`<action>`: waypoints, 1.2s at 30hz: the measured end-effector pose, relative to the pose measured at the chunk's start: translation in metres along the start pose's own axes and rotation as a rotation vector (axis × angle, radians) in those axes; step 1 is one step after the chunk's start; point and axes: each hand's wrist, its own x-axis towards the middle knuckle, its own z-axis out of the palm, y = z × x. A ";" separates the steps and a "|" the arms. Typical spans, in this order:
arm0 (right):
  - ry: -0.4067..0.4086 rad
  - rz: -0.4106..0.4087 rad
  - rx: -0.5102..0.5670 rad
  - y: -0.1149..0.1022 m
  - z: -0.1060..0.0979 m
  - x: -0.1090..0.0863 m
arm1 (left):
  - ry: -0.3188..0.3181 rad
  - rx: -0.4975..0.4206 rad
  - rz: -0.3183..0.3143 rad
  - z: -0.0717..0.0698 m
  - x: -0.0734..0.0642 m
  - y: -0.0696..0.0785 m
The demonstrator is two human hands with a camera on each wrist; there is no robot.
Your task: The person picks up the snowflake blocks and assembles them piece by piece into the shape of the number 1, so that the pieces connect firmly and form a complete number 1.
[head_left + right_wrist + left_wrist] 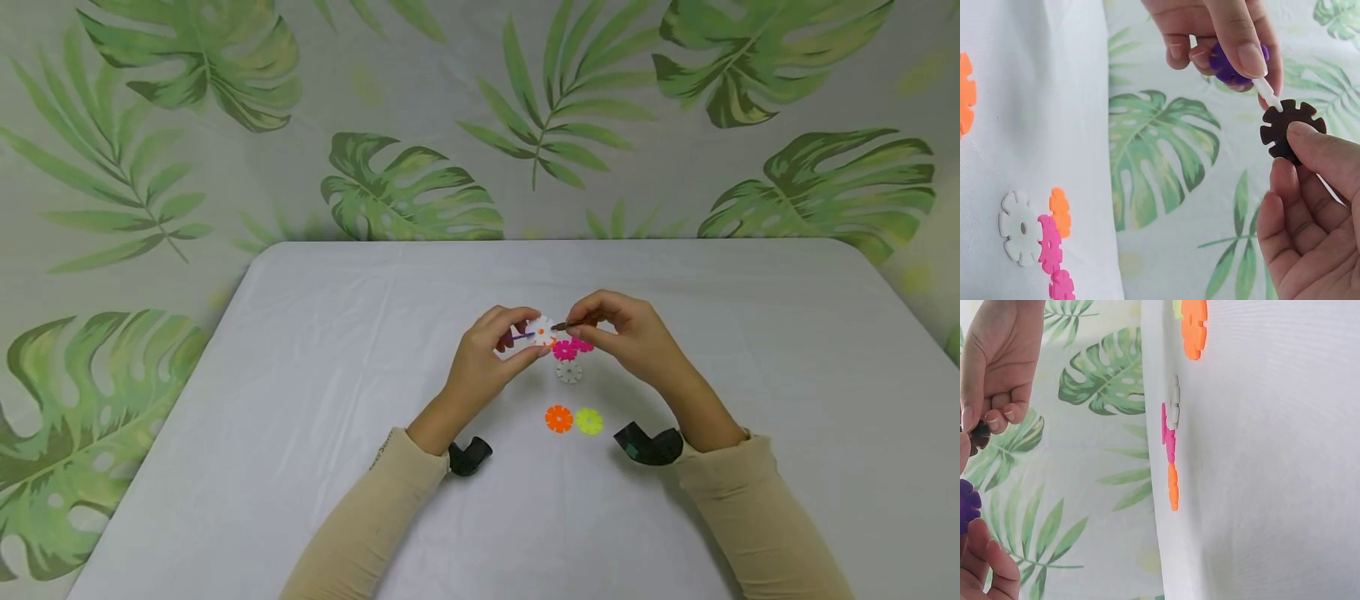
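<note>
Between its thumb and fingers, my left hand (487, 346) holds a white notched disc (542, 332), seen face-on in the head view. A purple notched disc (1229, 69) is joined to it at an angle, partly hidden by the thumb. My right hand (626, 333) pinches a dark brown notched disc (1279, 128). In the right wrist view the brown disc's notched edge meets the rim of the white one; whether they are slotted together I cannot tell. Both hands are raised above the table.
Below the hands on the white table (300, 375) lie pink discs (565, 351), a whitish disc (569, 372) and an orange disc (1060, 212), close together. Nearer are another orange disc (558, 419) and a yellow-green disc (588, 421). Black wrist devices (470, 457) sit by the sleeves.
</note>
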 end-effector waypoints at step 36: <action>0.046 -0.019 0.105 0.029 0.004 -0.007 | -0.054 0.047 0.002 -0.001 0.000 0.003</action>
